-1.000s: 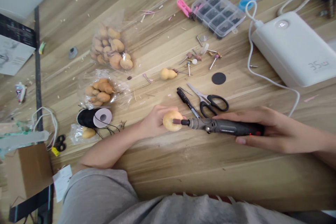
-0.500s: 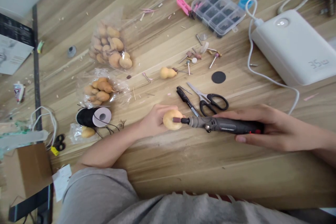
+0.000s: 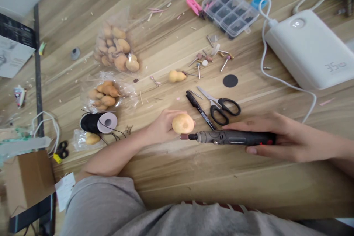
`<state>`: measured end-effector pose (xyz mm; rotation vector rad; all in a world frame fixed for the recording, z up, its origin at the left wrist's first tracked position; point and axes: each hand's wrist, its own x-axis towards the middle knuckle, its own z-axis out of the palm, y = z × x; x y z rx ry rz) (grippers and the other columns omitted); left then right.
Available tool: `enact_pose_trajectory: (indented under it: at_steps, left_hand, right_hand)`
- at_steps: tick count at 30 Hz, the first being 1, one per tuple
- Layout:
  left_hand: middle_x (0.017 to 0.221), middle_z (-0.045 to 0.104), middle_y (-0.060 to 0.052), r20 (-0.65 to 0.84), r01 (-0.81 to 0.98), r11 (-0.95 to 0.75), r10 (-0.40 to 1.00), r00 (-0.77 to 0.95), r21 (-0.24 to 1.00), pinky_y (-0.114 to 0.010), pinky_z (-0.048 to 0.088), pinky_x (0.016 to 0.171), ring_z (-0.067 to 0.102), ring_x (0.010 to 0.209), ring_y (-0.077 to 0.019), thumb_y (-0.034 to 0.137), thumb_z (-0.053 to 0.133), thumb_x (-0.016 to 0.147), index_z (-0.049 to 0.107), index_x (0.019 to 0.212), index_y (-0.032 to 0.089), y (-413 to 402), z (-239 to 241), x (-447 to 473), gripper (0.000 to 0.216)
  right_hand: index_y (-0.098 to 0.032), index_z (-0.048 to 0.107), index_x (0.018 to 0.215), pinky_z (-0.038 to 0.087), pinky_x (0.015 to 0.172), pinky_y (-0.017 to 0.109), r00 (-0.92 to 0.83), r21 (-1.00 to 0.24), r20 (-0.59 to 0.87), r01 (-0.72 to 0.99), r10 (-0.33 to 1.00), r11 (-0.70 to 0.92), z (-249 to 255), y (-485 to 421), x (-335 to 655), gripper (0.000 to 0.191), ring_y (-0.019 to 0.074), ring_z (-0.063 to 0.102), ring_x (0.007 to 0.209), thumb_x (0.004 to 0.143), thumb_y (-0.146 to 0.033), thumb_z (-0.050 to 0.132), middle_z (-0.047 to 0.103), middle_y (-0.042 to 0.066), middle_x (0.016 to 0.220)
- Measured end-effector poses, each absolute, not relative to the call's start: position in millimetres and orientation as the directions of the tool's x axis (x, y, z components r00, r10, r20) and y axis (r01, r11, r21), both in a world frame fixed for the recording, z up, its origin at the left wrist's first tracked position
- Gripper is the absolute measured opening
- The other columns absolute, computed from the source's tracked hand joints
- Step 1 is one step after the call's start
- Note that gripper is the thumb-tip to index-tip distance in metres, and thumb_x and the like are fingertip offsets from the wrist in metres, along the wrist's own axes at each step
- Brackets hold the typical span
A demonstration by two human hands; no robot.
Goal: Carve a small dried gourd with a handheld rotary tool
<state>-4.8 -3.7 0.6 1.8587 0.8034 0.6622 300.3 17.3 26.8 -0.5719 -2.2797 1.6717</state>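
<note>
My left hand (image 3: 162, 127) is closed around a small tan gourd (image 3: 183, 123) held just above the wooden table (image 3: 210, 177). My right hand (image 3: 276, 136) grips a dark grey rotary tool (image 3: 232, 137) that lies nearly level, pointing left. Its small brown sanding tip (image 3: 184, 136) sits just below the gourd's lower edge; I cannot tell if it touches. A red light glows near the tool's rear.
Black-handled scissors (image 3: 221, 105) and a black pen (image 3: 199, 108) lie just beyond the tool. Another gourd (image 3: 177, 76), loose bits (image 3: 204, 60), two bags of gourds (image 3: 116, 51), a thread spool (image 3: 99, 122), a clear parts box (image 3: 229, 11) and a white power bank (image 3: 309, 49) with cable lie farther out.
The rotary tool has dropped slightly, so its tip moved from the gourd's face to just under it. The gourd turned a little in my left hand.
</note>
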Motion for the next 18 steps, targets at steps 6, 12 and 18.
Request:
enact_pose_trajectory:
  at_steps: [6, 12, 18]
  left_hand:
    - [0.077, 0.07, -0.004, 0.079, 0.325, -0.364, 0.763, 0.641, 0.873, -0.021, 0.05, 0.063, 0.064, 0.065, -0.0109, 0.034, 0.061, 0.084, 0.064, 0.083, 0.015, -3.6, 2.3, -4.2, 0.019]
    - [0.074, 0.069, -0.005, 0.089, 0.29, -0.351, 0.759, 0.646, 0.89, -0.021, 0.05, 0.062, 0.063, 0.064, -0.0114, 0.038, 0.06, 0.085, 0.063, 0.079, 0.014, -3.1, 7.3, -2.4, 0.024]
    - [0.077, 0.069, -0.004, 0.053, 0.325, -0.337, 0.762, 0.645, 0.883, -0.02, 0.049, 0.062, 0.063, 0.064, -0.0108, 0.031, 0.061, 0.084, 0.062, 0.081, 0.014, -2.9, 13.0, -1.1, 0.017]
  right_hand:
    - [-0.028, 0.058, 0.135, 0.054, 0.089, 0.02, -0.837, -0.952, -0.035, 0.195, 0.546, 0.238, 24.4, 15.0, 301.2, 0.052, 0.0183, 0.069, 0.11, 0.084, -0.018, 0.064, 0.07, 0.003, 0.125]
    - [-0.025, 0.056, 0.136, 0.053, 0.091, 0.019, -0.874, -0.948, -0.042, 0.188, 0.484, 0.258, 24.6, 16.5, 301.2, 0.052, 0.0184, 0.066, 0.115, 0.085, -0.016, 0.063, 0.069, 0.005, 0.127]
    - [-0.028, 0.056, 0.136, 0.054, 0.09, 0.022, -0.848, -0.954, -0.05, 0.197, 0.528, 0.225, 23.5, 15.6, 300.8, 0.053, 0.0192, 0.067, 0.113, 0.085, -0.017, 0.063, 0.07, 0.004, 0.126]
